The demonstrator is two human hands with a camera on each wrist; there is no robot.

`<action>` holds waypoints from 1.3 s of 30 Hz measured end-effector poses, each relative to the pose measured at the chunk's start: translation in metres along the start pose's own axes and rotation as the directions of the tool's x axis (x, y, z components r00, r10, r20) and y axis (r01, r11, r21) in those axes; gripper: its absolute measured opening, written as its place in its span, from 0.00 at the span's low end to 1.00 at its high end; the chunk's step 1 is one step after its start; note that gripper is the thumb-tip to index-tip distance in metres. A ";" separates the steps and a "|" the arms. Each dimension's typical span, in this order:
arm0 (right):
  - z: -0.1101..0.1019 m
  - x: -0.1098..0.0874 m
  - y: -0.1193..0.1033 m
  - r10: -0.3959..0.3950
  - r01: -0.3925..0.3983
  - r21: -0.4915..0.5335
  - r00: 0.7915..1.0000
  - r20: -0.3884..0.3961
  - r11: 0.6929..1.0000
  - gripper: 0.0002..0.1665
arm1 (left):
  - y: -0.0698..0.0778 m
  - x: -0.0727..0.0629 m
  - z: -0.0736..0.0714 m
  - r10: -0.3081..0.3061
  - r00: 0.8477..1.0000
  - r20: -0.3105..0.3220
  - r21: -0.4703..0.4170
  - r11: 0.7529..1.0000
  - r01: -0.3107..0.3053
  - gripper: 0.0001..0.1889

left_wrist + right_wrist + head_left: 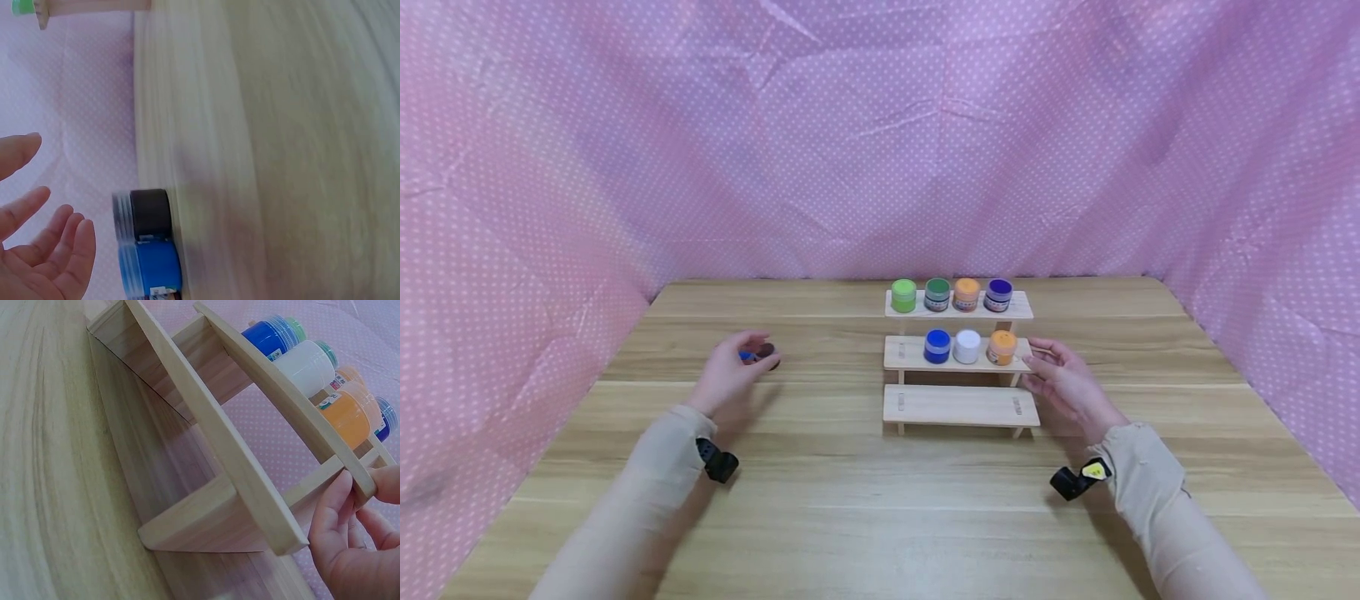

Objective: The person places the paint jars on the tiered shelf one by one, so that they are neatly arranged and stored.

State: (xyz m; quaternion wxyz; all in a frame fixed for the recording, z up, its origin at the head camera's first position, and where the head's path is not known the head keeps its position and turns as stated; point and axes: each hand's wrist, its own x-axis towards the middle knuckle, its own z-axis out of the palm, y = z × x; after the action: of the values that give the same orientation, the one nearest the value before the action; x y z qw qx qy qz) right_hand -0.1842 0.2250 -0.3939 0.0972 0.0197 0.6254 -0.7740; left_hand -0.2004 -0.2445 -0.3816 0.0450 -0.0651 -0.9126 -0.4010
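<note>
My left hand [730, 371] hovers at the left with its fingers loosely bent and nothing between them. Beside it stand a dark paint jar [151, 214] and a blue paint jar [156, 267], touching each other; a further jar below them is mostly cut off in the left wrist view. My right hand [1067, 385] pinches the right end of the middle tier of a three-tier wooden stand [958, 406], thumb above and fingers below. On that tier sit a blue jar [937, 347], a white jar [967, 347] and an orange jar [1002, 347].
The stand's top tier carries a light green jar [903, 296], a dark green jar [937, 294], a pale orange jar [966, 294] and a purple jar [998, 295]. A wooden table [850, 508] lies under everything, with a pink dotted cloth [850, 167] behind and at both sides.
</note>
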 end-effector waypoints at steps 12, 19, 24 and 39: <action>0.001 -0.001 -0.001 -0.017 0.016 0.029 1.000 0.026 0.999 0.15 | -0.006 0.009 -0.006 -0.065 0.996 0.059 0.051 0.997 0.062 0.28; 0.002 -0.001 -0.002 0.001 -0.001 0.020 1.000 0.019 1.000 0.15 | -0.007 0.009 -0.009 -0.081 0.992 0.100 0.076 0.994 0.074 0.30; 0.002 -0.001 -0.001 -0.005 0.004 0.023 1.000 0.016 1.000 0.15 | -0.006 0.011 -0.008 -0.064 0.993 0.103 0.108 0.993 0.053 0.29; 0.000 -0.001 -0.001 0.002 -0.002 -0.001 1.000 0.002 1.000 0.17 | -0.006 0.015 -0.008 -0.072 0.988 0.133 0.138 0.989 0.054 0.26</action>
State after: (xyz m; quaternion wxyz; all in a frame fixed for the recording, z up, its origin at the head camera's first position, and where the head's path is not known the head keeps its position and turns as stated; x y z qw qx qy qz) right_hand -0.1838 0.2249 -0.3928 0.0989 0.0196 0.6256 -0.7736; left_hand -0.2155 -0.2527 -0.3787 -0.0267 -0.0606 -0.9401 -0.3344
